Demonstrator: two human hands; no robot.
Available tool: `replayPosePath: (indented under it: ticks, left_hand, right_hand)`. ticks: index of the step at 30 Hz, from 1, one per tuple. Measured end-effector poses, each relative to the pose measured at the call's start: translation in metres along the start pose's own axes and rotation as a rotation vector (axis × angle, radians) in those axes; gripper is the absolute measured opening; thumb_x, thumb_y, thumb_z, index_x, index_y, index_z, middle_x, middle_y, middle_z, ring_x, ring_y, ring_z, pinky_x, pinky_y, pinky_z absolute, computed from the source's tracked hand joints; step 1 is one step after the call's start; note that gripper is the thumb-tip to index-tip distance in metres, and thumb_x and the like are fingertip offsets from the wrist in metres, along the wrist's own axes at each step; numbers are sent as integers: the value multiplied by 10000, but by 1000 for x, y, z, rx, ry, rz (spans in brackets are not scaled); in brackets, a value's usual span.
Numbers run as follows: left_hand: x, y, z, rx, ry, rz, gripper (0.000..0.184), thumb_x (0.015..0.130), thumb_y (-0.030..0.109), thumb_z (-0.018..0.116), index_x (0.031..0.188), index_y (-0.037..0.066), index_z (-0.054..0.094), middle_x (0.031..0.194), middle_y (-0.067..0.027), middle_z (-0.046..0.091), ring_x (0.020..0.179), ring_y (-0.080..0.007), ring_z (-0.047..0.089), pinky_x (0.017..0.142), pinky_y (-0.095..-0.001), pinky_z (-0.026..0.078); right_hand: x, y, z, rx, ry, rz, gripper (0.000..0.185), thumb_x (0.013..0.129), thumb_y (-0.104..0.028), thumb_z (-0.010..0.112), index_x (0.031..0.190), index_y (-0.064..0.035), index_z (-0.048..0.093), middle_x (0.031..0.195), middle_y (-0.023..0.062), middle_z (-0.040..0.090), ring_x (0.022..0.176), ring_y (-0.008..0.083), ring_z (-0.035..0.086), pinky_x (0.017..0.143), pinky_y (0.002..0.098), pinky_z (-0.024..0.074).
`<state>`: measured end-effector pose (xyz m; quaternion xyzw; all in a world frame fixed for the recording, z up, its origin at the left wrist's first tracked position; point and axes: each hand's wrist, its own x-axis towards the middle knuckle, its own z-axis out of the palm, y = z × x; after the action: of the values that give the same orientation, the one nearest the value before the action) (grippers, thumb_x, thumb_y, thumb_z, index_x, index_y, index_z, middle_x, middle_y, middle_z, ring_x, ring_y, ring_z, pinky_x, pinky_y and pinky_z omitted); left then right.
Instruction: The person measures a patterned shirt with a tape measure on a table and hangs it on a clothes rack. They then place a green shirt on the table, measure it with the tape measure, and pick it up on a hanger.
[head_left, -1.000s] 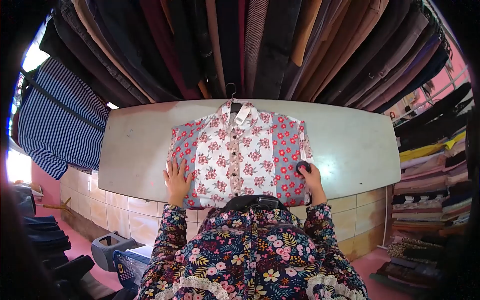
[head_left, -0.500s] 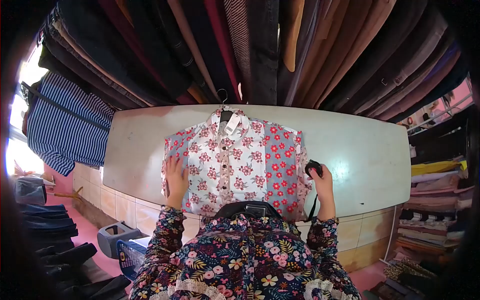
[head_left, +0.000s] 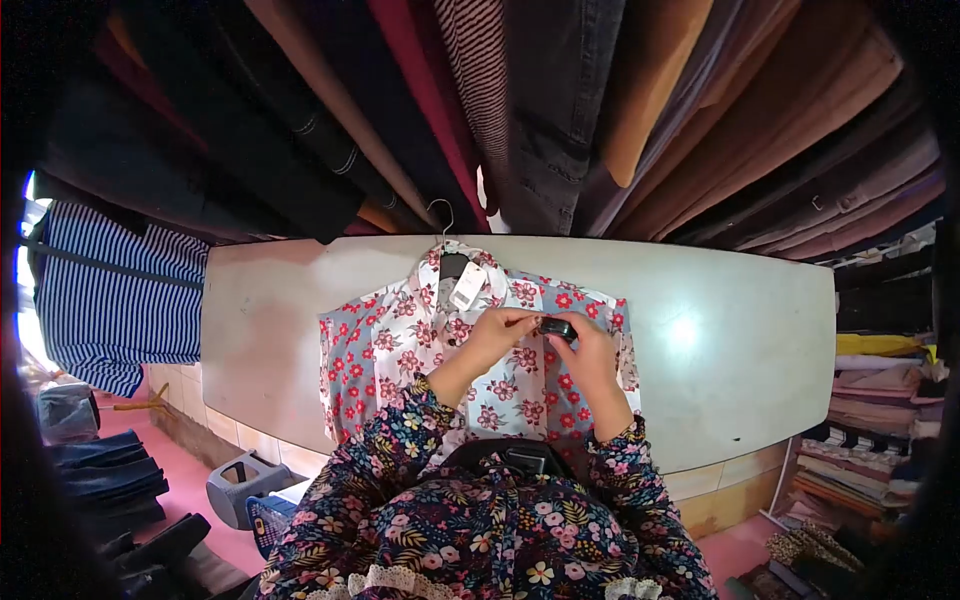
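A floral shirt (head_left: pixel 500 385) in white with red blossoms and grey-blue side panels lies face up on the table. A black hanger (head_left: pixel 452 265) with a metal hook is in its collar, and a white tag (head_left: pixel 468 286) hangs at the neck. Over the shirt's upper chest, my right hand (head_left: pixel 588 350) grips a small black object (head_left: pixel 557 328) with a glossy top; its kind is unclear. My left hand (head_left: pixel 495 335) has its fingertips pinched together at the left end of that object. What those fingertips hold is too small to make out.
The pale table (head_left: pixel 725 340) extends to both sides of the shirt. Hanging trousers (head_left: pixel 550 110) crowd its far edge. A striped garment (head_left: pixel 120 290) hangs at left, above folded jeans (head_left: pixel 105 470). A grey stool (head_left: pixel 240 485) and blue basket (head_left: pixel 270 522) stand below; folded clothes (head_left: pixel 865 400) are stacked at right.
My left hand has lifted off the shirt's left side and come to the middle. My right hand has carried the black object inward from the right edge, so both hands now meet.
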<state>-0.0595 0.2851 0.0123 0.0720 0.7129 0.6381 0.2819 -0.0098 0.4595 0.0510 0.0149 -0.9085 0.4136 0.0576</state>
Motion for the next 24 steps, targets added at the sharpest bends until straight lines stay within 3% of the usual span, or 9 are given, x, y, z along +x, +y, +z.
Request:
replayPosePath:
  ticks: [2,8,10,11,12,14,18,20,24]
  left_hand:
    - [0,10,-5,-179,48,-81,247,895,192,605,1082,44,670,798,24,639,692,-52,543,605,-210,451]
    - [22,-7,-22,-249,126,-10,152,838,118,671,953,22,691,794,-1,673,653,-48,565,567,-197,440]
    - [30,-6,-35,99,303,106,134,815,113,685,911,21,698,721,-16,676,609,-40,560,541,-208,434]
    - [37,-12,-41,147,346,136,110,828,61,661,908,-9,690,765,-67,693,615,-87,604,556,-201,435]
    - [39,-8,-45,145,343,130,110,828,61,661,908,-9,690,765,-67,693,615,-87,604,556,-201,435]
    - [37,6,-49,442,505,94,147,802,116,683,913,20,696,759,-89,695,614,-107,624,561,-234,454]
    - [42,-4,-53,561,607,86,145,791,165,684,887,56,699,742,-92,685,633,-178,658,568,-274,481]
    - [44,-7,-52,535,606,79,138,793,181,682,872,69,699,737,-83,683,633,-183,658,569,-282,484]
    - [43,-5,-48,603,639,82,120,776,187,691,841,86,696,734,-66,680,650,-211,644,580,-318,483]
  right_hand:
    - [6,1,4,-43,4,23,283,739,-98,713,1001,-84,607,913,110,634,807,316,631,650,374,512]
    - [27,-2,8,-128,17,-21,284,731,-84,703,997,-105,608,901,108,625,781,325,627,654,394,504]
    - [33,9,8,-148,32,9,282,729,-78,701,995,-108,613,907,106,630,779,331,625,661,398,501]
    - [36,14,5,-153,64,15,283,726,-73,702,993,-106,615,910,108,632,790,332,623,662,398,500]
    - [38,18,2,-158,97,19,285,722,-68,703,992,-105,618,913,110,634,801,333,620,664,398,498]
    - [39,25,-4,-145,98,52,283,715,-60,705,984,-101,625,909,112,638,797,338,617,667,394,497]
    - [36,41,-17,-233,154,82,267,713,-44,706,964,-99,634,895,108,642,746,330,621,655,381,495]
    - [36,43,-29,-218,132,217,251,711,-40,708,947,-95,641,878,108,641,739,310,628,646,374,494]
    - [33,58,-38,-290,141,215,231,713,-35,709,930,-89,651,857,103,646,739,282,639,643,362,496]
